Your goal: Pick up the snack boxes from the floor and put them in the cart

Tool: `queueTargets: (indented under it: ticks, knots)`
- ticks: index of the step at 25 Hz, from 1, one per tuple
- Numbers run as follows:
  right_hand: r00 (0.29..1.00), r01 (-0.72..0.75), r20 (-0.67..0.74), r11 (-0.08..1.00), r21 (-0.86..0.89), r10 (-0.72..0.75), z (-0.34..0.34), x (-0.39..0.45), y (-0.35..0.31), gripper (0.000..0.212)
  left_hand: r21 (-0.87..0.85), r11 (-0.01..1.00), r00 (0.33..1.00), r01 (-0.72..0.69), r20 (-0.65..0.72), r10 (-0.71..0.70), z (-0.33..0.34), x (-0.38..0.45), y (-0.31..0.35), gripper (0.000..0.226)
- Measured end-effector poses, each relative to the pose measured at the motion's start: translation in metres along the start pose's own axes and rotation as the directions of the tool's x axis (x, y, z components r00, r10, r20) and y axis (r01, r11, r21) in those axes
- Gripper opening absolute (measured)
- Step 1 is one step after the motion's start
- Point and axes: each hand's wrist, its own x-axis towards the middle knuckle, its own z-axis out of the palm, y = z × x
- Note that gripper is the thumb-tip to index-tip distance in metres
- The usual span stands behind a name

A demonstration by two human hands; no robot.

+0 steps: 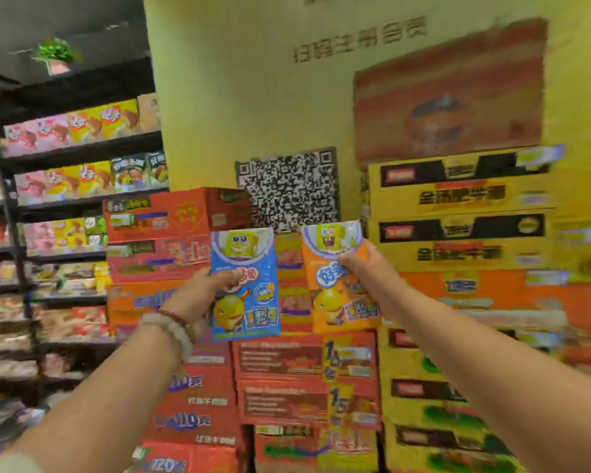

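Observation:
My left hand (203, 295) grips a blue snack box (249, 291) by its left edge, thumb across the front. Held upright at chest height, the box shows a yellow cartoon character. My right hand (365, 271) grips an orange snack box (331, 298) of the same kind by its right edge, also upright. The two boxes are side by side with a narrow gap between them. Both arms reach forward. Neither the floor nor a cart is in view.
Straight ahead rise stacks of red cartons (191, 397) and yellow cartons (458, 220) against a yellow wall with a QR code (287, 189). Dark shelves (65, 199) full of snack packs run along the left.

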Motion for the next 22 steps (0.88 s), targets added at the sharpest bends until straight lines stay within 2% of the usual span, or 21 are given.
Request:
queueTargets:
  ticks: [3,7,9,10,12,13,15,17,18,22]
  knots:
    - [0.98,-0.035,-0.197,0.996,-0.078,0.019,-0.129,-0.042,-0.014,0.04,-0.08,0.996,0.986,0.025,0.163,-0.012,0.129,0.01,-0.01,0.057]
    - [0.891,-0.073,-0.453,0.978,-0.196,-0.024,-0.291,-0.116,-0.045,0.038,-0.159,0.983,0.924,0.095,0.381,-0.028,0.314,0.005,-0.027,0.052]
    - [0.84,-0.082,-0.54,0.971,-0.226,-0.054,-0.363,-0.154,-0.057,0.054,-0.178,0.977,0.873,0.115,0.488,-0.014,0.404,-0.003,-0.035,0.056]
    - [0.81,-0.09,-0.583,0.968,-0.233,-0.064,-0.401,-0.174,-0.063,0.054,-0.185,0.974,0.838,0.133,0.546,-0.011,0.452,-0.006,-0.04,0.064]
    - [0.738,-0.126,-0.671,0.964,-0.235,-0.067,-0.463,-0.211,-0.07,0.042,-0.168,0.972,0.772,0.166,0.635,-0.022,0.533,-0.015,-0.05,0.076]
    - [0.697,-0.15,-0.714,0.96,-0.236,-0.066,-0.493,-0.23,-0.071,0.037,-0.144,0.975,0.741,0.168,0.671,-0.029,0.573,-0.021,-0.054,0.073]
    - [0.605,-0.191,-0.792,0.951,-0.245,-0.083,-0.548,-0.263,-0.07,0.033,-0.145,0.971,0.653,0.19,0.757,-0.014,0.65,-0.035,-0.064,0.044]
    - [0.528,-0.232,-0.845,0.943,-0.236,-0.082,-0.599,-0.292,-0.068,0.054,-0.139,0.962,0.556,0.235,0.831,-0.015,0.724,-0.044,-0.074,0.019]
    - [0.486,-0.245,-0.87,0.942,-0.231,-0.087,-0.623,-0.307,-0.066,0.059,-0.122,0.962,0.499,0.246,0.866,-0.017,0.761,-0.048,-0.08,0.019]
    - [0.254,-0.235,-0.959,0.954,-0.188,-0.126,-0.701,-0.357,-0.063,0.039,-0.055,0.954,0.263,0.294,0.964,-0.025,0.893,-0.066,-0.11,0.024]
